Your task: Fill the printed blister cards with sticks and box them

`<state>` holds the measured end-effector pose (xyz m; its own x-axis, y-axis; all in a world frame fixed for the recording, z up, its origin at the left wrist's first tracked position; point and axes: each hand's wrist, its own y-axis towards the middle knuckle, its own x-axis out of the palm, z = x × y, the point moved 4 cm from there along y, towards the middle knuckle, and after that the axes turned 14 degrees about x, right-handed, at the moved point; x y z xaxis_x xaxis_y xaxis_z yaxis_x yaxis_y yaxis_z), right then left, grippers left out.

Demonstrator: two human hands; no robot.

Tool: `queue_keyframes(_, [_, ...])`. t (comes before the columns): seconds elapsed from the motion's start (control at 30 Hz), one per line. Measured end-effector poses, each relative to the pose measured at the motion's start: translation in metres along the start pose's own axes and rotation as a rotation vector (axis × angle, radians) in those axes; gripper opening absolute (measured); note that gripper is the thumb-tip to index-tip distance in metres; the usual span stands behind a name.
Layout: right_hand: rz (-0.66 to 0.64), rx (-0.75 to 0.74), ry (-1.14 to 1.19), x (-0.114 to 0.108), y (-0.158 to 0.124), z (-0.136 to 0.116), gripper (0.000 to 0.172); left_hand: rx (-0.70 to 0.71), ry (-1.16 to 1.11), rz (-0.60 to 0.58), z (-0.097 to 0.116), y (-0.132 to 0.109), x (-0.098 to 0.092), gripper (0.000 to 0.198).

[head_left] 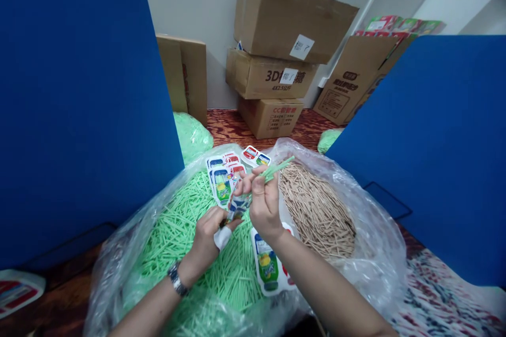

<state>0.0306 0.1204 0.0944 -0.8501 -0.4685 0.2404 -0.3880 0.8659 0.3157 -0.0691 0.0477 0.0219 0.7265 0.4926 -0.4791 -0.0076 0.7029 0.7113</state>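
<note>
My right hand [265, 210] is closed around a few thin green candy sticks [281, 166], which jut out toward the upper right. Just below and left of it, my left hand [209, 229] grips a small printed packet [223, 237], mostly hidden by the fingers. Both hands hover over a heap of green sticks [169, 231] in a clear plastic bag [114, 268]. Bottle-print packets [222, 187] lie in an overlapping stack on the green heap. Another Sprite-print packet [267, 266] rests beneath my right forearm, and one more packet [256, 156] lies at the far rim.
Brown sticks [320, 210] fill the right side. Blue panels [79, 105] rise on both sides. Behind stand stacked cardboard boxes [272, 76] and an open carton [348, 81]. A green bag [193, 134] sits at the back left. A printed packet [19, 290] lies far left.
</note>
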Motion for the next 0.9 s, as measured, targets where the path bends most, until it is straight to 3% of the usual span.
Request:
queue_keyframes(0.23, [0.055,-0.147,-0.094,-0.004,-0.004,0.0,0.008,-0.031,-0.032,-0.001,0.002,-0.001,0.003,0.025])
queue_keyframes(0.5, [0.066,-0.074,-0.366,-0.004,-0.018,0.014,0.017,-0.045,-0.046,0.014,0.002,0.001,0.0,0.022])
queue_keyframes(0.7, [-0.071,-0.009,-0.629,-0.021,-0.016,0.018,0.044,0.011,-0.017,-0.01,-0.003,0.001,-0.005,0.018])
queue_keyframes(0.8, [-0.12,0.061,-0.569,-0.044,0.0,0.02,0.056,0.014,-0.069,-0.042,-0.007,0.001,-0.007,0.014])
queue_keyframes(0.9, [-0.272,0.224,-0.475,-0.058,0.012,0.033,0.05,0.001,-0.157,-0.07,-0.011,0.001,-0.008,0.01])
